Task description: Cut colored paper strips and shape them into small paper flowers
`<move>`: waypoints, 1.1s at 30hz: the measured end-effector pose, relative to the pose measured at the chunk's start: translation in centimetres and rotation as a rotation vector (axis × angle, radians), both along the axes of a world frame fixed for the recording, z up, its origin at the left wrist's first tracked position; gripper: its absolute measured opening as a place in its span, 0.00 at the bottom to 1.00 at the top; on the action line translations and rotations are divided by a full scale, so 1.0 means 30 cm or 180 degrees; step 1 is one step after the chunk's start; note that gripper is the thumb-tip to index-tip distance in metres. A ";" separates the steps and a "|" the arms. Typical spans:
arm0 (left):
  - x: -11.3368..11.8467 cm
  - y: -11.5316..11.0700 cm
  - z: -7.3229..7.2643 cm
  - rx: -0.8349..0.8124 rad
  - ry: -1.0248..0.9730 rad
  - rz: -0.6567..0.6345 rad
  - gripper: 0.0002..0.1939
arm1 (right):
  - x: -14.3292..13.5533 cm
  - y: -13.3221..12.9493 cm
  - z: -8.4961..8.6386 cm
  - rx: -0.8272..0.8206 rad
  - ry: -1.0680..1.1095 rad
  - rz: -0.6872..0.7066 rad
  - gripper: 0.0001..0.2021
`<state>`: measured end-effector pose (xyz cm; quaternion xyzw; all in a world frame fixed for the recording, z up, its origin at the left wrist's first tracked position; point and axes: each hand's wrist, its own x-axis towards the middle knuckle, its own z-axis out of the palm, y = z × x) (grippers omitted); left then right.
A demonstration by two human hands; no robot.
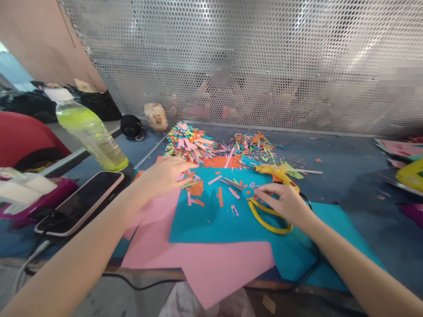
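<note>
My right hand (pixel 287 203) pinches a small blue paper flower (pixel 248 192) with an orange centre and pink loops at its edge. Under that hand lie scissors (pixel 271 228) with yellow handles, their blades pointing left across a blue sheet (pixel 211 226). My left hand (pixel 167 175) reaches over the left part of the sheets, fingers stretched out above orange scraps (pixel 197 188). Whether its fingertips touch a scrap is hard to see. Pink strips (pixel 234 193) and orange strips (pixel 220 197) are scattered between the hands. A yellow glue gun (pixel 276 171) rests just beyond my right hand.
Behind the sheets stand a cone of layered paper strips (pixel 188 143) and a heap of paper shreds (pixel 253 143). On the left are a bottle of green liquid (pixel 94 132), a phone (pixel 86 196) and cables. A perforated metal panel (pixel 264 57) closes off the back.
</note>
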<state>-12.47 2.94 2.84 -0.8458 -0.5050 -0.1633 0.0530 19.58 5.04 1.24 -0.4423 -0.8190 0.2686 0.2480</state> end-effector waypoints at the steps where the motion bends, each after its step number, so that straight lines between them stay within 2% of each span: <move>1: -0.005 0.007 -0.011 -0.0151 0.0140 -0.0045 0.16 | -0.001 -0.003 -0.001 0.0031 -0.0037 0.0071 0.11; 7: -0.011 0.025 -0.046 -0.0506 0.0532 -0.0093 0.14 | -0.002 -0.015 -0.016 0.0269 -0.0166 0.0539 0.11; 14: 0.012 0.017 -0.030 -0.0597 0.0641 -0.0010 0.15 | -0.003 -0.025 -0.016 0.0390 -0.0279 0.1013 0.09; 21: 0.020 0.006 -0.024 -0.0560 0.0518 -0.0107 0.13 | -0.005 -0.034 -0.024 0.0344 -0.0436 0.1235 0.07; 24: 0.010 0.002 -0.016 -0.0489 0.0366 0.0150 0.13 | -0.003 -0.036 -0.021 0.0278 -0.0476 0.1282 0.07; 26: -0.006 -0.001 0.001 -0.0296 0.0087 0.0608 0.13 | -0.002 -0.041 -0.014 0.0229 -0.0469 0.1302 0.08; 28: -0.029 -0.003 0.023 0.0247 -0.0316 0.1044 0.14 | 0.000 -0.046 -0.006 0.0155 -0.0470 0.1318 0.08; 31: -0.070 0.001 0.049 0.1053 -0.0777 0.1304 0.16 | 0.002 -0.052 0.004 0.0044 -0.0459 0.1343 0.08; 33: -0.097 0.009 0.051 0.1126 -0.0814 0.1354 0.17 | 0.005 -0.055 0.008 -0.0004 -0.0438 0.1368 0.08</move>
